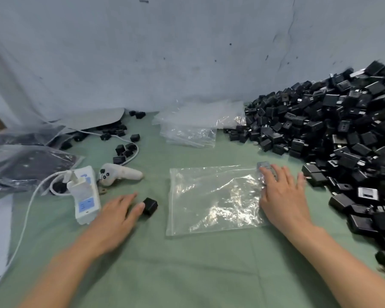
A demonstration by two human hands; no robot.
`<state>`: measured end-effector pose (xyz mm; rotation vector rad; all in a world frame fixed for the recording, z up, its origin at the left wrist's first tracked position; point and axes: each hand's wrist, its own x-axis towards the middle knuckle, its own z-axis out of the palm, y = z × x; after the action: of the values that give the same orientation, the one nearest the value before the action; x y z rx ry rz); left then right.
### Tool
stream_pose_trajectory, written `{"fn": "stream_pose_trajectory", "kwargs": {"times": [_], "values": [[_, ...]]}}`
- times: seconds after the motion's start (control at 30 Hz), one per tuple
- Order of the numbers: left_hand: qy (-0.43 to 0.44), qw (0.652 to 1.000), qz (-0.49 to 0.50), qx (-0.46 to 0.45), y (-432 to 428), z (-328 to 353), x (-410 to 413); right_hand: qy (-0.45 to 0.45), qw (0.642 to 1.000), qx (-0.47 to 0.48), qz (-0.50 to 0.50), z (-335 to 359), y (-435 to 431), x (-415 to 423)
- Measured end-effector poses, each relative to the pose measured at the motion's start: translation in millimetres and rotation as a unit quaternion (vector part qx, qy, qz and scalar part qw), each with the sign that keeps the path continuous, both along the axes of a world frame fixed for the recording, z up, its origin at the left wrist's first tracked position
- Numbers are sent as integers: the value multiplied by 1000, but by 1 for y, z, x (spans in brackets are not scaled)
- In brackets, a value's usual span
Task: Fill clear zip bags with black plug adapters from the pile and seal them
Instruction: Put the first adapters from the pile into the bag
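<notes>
**Bag held flat, one adapter by the left hand**

The bag (213, 198) lies flat on the green cloth (187, 267), right in front of the person. The right hand (283, 196) rests on the bag's right edge, palm down, with the fingers straight and spread. Just by its fingertips, at the bag's far right corner, sits a small greyish block (266, 169); from here I can't tell whether it is inside the plastic or under it.

The left hand (118, 218) is blurred. It reaches out low over the cloth with loosely straight fingers, and one fingertip is at the side of a lone adapter (150, 206), which stands on the cloth just left of the bag. The hand isn't wrapped round it. Whether the finger actually touches it I can't quite say.

The pile (342, 134) banks up along the right side against the grey-blue backdrop (165, 52), its near edge just beside the right hand. A stack of empty bags (193, 127) lies behind the flat one, next to the pile.

Off to the left are a white power strip (85, 194) with a plug and cable in it, a small plush toy (118, 173), a few loose adapters (125, 150) and some filled bags (25, 165).
</notes>
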<state>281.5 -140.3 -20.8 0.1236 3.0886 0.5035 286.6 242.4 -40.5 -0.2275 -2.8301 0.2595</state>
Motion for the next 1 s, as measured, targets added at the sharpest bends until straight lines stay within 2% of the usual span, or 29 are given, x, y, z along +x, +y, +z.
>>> {"fn": "stream_pose_trajectory", "kwargs": {"times": [0.13,0.27,0.43,0.5,0.63,0.8,1.0], "values": [[11,997,-68,-22,11,-10,2,8,1000,-12,16,1,-2,2],[68,992,-105,-30,27,-10,3,16,999,-27,27,3,-1,2],[86,982,-150,-70,34,-8,-4,26,995,-38,91,5,-12,2],[99,980,-165,-52,38,-6,-5,32,991,-42,123,5,-18,1],[108,969,-207,75,54,-1,-3,55,978,-66,190,11,-31,0],[142,959,-227,95,81,3,-7,33,948,-63,310,17,-62,5],[79,956,-273,70,101,-7,-4,35,922,-32,384,14,-87,4]]}}
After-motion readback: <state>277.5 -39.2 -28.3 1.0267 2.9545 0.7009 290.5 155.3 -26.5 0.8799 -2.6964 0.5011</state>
